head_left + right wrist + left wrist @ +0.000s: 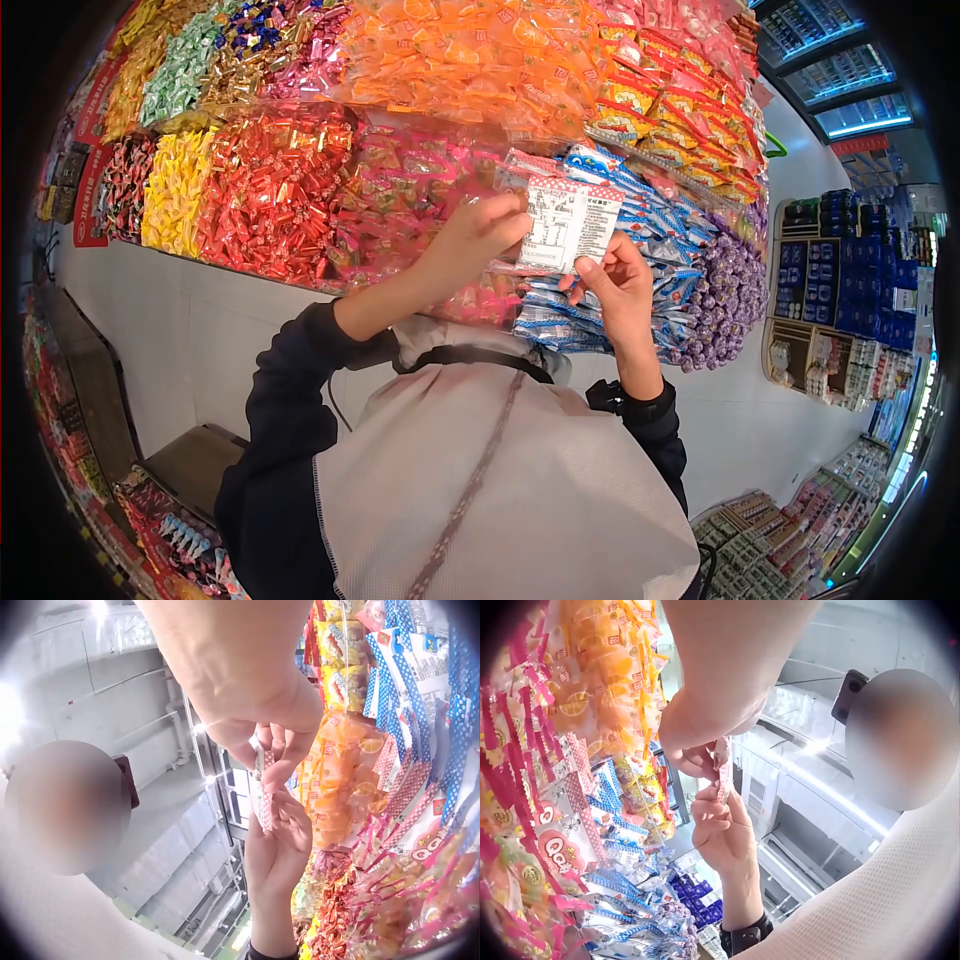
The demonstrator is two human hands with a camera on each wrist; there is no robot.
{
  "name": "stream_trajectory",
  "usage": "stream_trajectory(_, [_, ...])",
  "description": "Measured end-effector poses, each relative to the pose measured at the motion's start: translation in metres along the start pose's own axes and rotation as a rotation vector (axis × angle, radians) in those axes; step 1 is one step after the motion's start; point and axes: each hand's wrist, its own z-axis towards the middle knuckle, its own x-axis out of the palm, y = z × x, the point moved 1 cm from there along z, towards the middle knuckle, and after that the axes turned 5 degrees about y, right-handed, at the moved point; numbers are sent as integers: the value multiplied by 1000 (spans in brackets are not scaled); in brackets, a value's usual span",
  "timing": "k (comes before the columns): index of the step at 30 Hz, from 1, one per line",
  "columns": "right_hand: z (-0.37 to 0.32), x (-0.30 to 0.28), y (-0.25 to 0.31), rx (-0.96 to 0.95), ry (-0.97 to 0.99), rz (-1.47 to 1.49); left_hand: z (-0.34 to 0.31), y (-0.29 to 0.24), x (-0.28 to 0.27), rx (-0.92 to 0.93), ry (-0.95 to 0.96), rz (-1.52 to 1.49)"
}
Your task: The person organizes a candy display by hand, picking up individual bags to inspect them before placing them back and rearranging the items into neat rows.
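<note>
A small white packet with a red dotted edge and printed text (568, 226) is held up above the candy display. My right hand (622, 290) pinches its lower right side between thumb and fingers. At its left side my left hand (478, 232) has bent fingers against the edge. The left wrist view shows the packet (725, 774) edge-on between both hands, the right hand (727, 836) gripping it from below. In the right wrist view the packet (264, 787) stands between the left hand (279, 851) and the right hand's fingertips.
Below the hands lie blue and white packets (560, 325), pink-wrapped candies (385, 190) and purple round candies (728, 290). Orange packets (460, 60) fill the upper bins, red candies (270, 200) the left. Shelves with blue goods (870, 270) stand at the right.
</note>
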Motion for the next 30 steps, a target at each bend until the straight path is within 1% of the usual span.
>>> stream_trajectory(2, [0,-1,-1,-13,5,-1,-2,-4,-1,-30,22,-37])
stream_trajectory(5, [-1,-2,-1,-23,13,-8,-1,-2,2,-2,-9,-80])
stream_trajectory(8, [-1,-3,-2,-32,14,2,0,0,-3,-7,33,-53])
stream_trajectory(11, [3,-5,-7,-62,-22,15,2,-2,10,103,15,-184])
stream_trajectory(12, [7,-7,-9,-76,-39,17,5,3,6,118,-21,-106])
stream_trajectory(13, [10,-11,-10,-9,-28,2,12,13,-1,132,-57,-27])
stream_trajectory(14, [15,-11,-9,-2,-83,47,18,19,-7,148,-92,50])
stream_trajectory(15, [20,-10,-7,4,-136,92,21,19,-12,132,-167,124])
stream_trajectory(16, [23,-8,-6,10,-188,138,23,16,-14,307,-238,407])
stream_trajectory(17, [22,-14,-4,66,-93,216,25,11,-16,481,-307,691])
stream_trajectory(18, [22,-13,-4,78,-45,283,25,6,-15,653,-375,977])
stream_trajectory(20, [23,-11,-2,105,50,415,22,2,-10,779,-267,1225])
stream_trajectory(21, [25,-9,-3,171,-57,444,21,1,-7,841,-208,1348])
stream_trajectory(24, [25,-12,-9,198,-117,214,16,10,3,923,-137,1395])
stream_trajectory(25, [25,-16,-20,141,-154,231,15,14,2,884,-97,1393])
stream_trajectory(28, [24,-32,-26,126,-199,-261,7,27,-4,726,-162,1312])
stream_trajectory(29, [25,-29,-29,-36,-235,-310,3,36,-9,636,-114,1280])
stream_trajectory(30, [25,-29,-26,27,-172,-541,-1,49,-16,545,-65,1247])
